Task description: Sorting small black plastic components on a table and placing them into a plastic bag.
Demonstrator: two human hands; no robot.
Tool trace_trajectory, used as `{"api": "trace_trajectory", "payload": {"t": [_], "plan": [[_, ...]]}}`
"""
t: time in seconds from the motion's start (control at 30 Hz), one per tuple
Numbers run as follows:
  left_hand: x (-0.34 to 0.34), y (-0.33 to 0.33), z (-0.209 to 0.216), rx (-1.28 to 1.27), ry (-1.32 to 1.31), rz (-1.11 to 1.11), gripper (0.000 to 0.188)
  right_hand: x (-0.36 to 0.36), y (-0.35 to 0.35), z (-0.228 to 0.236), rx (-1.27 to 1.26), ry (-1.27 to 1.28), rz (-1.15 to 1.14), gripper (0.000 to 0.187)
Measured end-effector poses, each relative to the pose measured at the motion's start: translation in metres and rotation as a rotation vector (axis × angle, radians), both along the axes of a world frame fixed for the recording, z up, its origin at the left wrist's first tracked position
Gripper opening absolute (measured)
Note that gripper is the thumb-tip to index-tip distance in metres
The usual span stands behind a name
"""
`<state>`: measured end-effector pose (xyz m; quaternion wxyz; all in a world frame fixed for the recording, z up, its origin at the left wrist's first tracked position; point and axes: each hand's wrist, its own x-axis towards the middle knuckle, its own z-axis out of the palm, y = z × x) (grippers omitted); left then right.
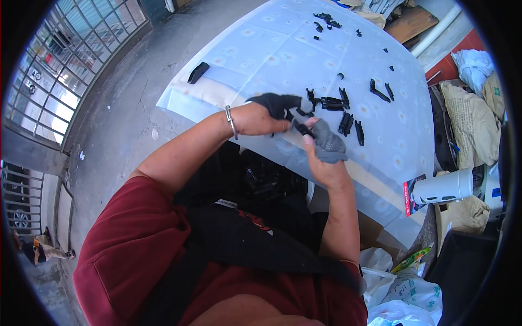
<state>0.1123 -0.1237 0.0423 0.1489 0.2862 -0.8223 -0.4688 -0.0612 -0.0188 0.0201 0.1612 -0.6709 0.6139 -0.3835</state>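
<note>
Over the near edge of the table my left hand (262,115), in a dark glove that leaves the thumb bare, is closed, its fingers somewhat blurred. It meets my right hand (327,153), which wears a grey glove and pinches a small black plastic part (302,128) between bare thumb and fingers. Another dark bit shows at the left fingertips, too smeared to make out clearly. Just beyond the hands lie several long black plastic pieces (333,103), some of them in a cluster. A loose black piece (359,133) rests to the right of that group.
A flowered white cloth (261,60) covers the table. One larger black piece (198,73) lies at its left edge, and small black parts (326,22) at the far end. A white cylinder (443,187) stands at the right edge. Plastic bags (408,296) crowd the lower right.
</note>
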Motion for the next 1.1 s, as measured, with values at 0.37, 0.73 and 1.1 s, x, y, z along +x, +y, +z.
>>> {"api": "trace_trajectory", "payload": {"t": [0.37,0.73,1.1], "plan": [[0.01,0.031,-0.009,0.329,-0.021,-0.026,0.033,0.012,0.014,0.002,-0.071,0.161,0.101,0.031],[0.002,0.035,-0.036,0.225,0.332,0.245,0.038,0.003,0.017,0.004,-0.31,0.38,0.004,0.021],[-0.007,0.048,-0.029,-0.347,0.278,0.168,0.027,0.021,0.013,-0.021,-0.461,0.673,-0.106,0.018]]}}
